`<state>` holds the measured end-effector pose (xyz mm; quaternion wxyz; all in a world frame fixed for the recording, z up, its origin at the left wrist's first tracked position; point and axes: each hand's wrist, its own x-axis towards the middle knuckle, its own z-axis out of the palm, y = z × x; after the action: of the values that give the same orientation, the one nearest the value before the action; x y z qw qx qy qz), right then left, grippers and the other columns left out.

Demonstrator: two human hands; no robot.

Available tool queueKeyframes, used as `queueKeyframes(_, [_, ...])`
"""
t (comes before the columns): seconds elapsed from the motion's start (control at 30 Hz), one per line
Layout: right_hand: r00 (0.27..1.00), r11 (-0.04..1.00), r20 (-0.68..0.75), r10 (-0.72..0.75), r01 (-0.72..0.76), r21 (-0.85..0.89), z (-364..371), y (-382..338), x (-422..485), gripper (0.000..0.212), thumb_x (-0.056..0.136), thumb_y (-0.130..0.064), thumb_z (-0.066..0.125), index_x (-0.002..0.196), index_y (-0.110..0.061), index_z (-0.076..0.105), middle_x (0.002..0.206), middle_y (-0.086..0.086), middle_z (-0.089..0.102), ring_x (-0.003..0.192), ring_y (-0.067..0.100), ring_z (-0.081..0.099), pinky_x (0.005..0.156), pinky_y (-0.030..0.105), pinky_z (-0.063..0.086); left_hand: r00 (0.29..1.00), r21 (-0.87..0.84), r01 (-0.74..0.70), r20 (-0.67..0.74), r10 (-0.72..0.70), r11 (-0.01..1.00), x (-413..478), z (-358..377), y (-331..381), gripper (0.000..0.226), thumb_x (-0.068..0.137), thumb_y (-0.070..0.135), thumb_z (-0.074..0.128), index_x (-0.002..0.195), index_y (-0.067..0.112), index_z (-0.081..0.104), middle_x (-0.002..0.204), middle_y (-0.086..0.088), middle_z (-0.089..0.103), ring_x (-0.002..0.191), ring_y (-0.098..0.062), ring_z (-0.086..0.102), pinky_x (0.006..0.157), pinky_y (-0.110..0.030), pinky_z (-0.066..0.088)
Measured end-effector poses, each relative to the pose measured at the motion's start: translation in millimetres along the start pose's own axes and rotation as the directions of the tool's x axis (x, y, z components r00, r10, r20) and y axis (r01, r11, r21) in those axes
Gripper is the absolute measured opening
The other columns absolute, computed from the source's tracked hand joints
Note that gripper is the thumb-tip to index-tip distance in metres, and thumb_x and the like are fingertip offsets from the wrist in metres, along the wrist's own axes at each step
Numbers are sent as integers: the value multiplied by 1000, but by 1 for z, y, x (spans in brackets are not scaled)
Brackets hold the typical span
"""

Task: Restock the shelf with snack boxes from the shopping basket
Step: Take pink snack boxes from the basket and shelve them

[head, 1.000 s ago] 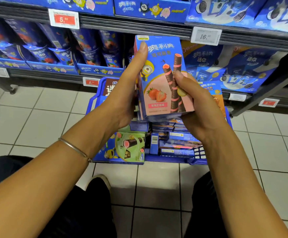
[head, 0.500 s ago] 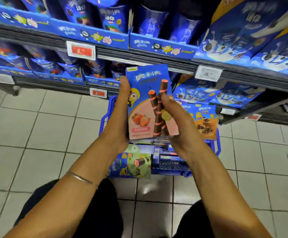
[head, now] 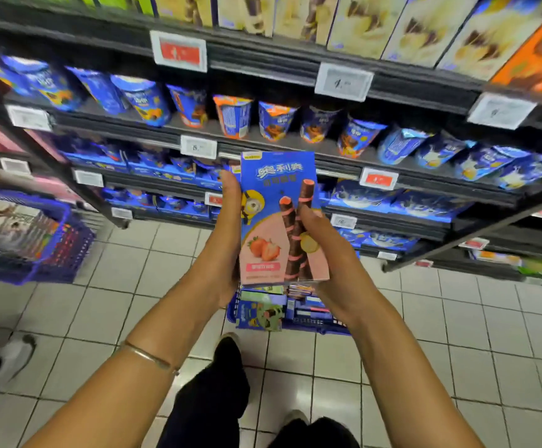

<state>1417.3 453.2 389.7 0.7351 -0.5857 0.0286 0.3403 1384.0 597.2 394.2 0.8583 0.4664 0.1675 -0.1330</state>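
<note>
Supermarket aisle, seen from above the hands: the snack box (head: 279, 218), half a second ago just over the shopping basket (head: 324, 328), is now lifted higher, before the middle tiers of the shelf (head: 263, 63). The view has also risen to take in cream wafer-roll boxes (head: 360, 24) on top, which suggests placement is near. The left hand (head: 227, 240) clasps the box's left edge. The right hand (head: 328, 263) grips the other side, thumb across the front. The box stands upright, blue over pink, printed with strawberries and wafer rolls.
</note>
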Motion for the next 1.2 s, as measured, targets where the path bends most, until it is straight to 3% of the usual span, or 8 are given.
queueKeyframes(0.07, [999, 996, -48, -2, -3, -89, 21, -40, -28, 33, 100, -43, 56, 104, -10, 63, 99, 9, 72, 106, 25, 64, 80, 21, 57, 1000, 5, 6, -24, -6, 1000, -31, 24, 32, 81, 93, 84, 19, 112, 36, 82, 123, -7, 78, 110, -29, 76, 77, -42, 65])
queueKeyframes(0.23, [996, 987, -15, -91, 88, -133, 65, -115, -88, 45, 73, -60, 61, 108, -32, 64, 128, 9, 69, 122, 30, 64, 110, 56, 44, 996, 45, -78, -37, 79, 996, -92, 67, 105, 79, 83, 87, 28, 117, 38, 80, 127, -7, 76, 112, -31, 75, 83, -47, 64])
queueKeyframes(0.4, [971, 937, 37, -238, 240, -256, 111, -184, -104, 25, 98, -49, 56, 94, -25, 64, 80, -15, 73, 80, -2, 70, 74, 25, 54, 982, 44, -173, -67, 176, 984, -120, 83, 176, 80, 92, 85, 24, 112, 35, 82, 123, -7, 78, 104, -31, 78, 72, -44, 65])
queueKeyframes(0.53, [943, 914, 38, -332, 331, -234, 141, -214, -105, 36, 87, -56, 62, 116, -36, 68, 99, -31, 71, 92, -13, 66, 78, 10, 52, 980, 38, -194, -28, 196, 980, -125, 77, 228, 77, 95, 82, 26, 103, 34, 85, 114, -8, 80, 93, -30, 80, 65, -41, 65])
queueKeyframes(0.63, [917, 880, 98, -387, 399, -256, 173, -236, -98, 15, 98, -50, 58, 105, -60, 67, 84, -53, 59, 82, -34, 53, 65, -4, 40, 974, 71, -220, -30, 223, 973, -127, 58, 267, 74, 89, 84, 36, 111, 32, 83, 118, -12, 79, 95, -33, 80, 69, -44, 65])
queueKeyframes(0.77, [833, 760, 106, -543, 541, -360, 218, -261, -73, 31, 92, -50, 60, 111, -26, 65, 95, -25, 72, 91, -12, 65, 67, 1, 42, 960, 92, -275, -18, 278, 957, -133, 26, 321, 73, 86, 83, 41, 107, 29, 84, 116, -12, 79, 93, -32, 80, 65, -41, 64])
queueKeyframes(0.93, [735, 634, 71, -674, 625, -456, 266, -280, -42, 36, 91, -56, 67, 94, -20, 61, 74, -11, 62, 67, 2, 56, 56, 9, 37, 935, 111, -352, 1, 354, 929, -135, -13, 374, 73, 86, 84, 45, 126, 32, 76, 129, -11, 75, 113, -36, 75, 86, -53, 64])
queueKeyframes(1.2, [783, 704, 140, -607, 611, -363, 324, -319, -4, 30, 91, -37, 73, 93, -10, 59, 74, -2, 68, 73, 14, 61, 72, 31, 43, 904, 29, -423, -60, 424, 906, -130, -60, 426, 67, 93, 71, 48, 127, 22, 76, 129, -13, 75, 113, -36, 74, 87, -51, 64])
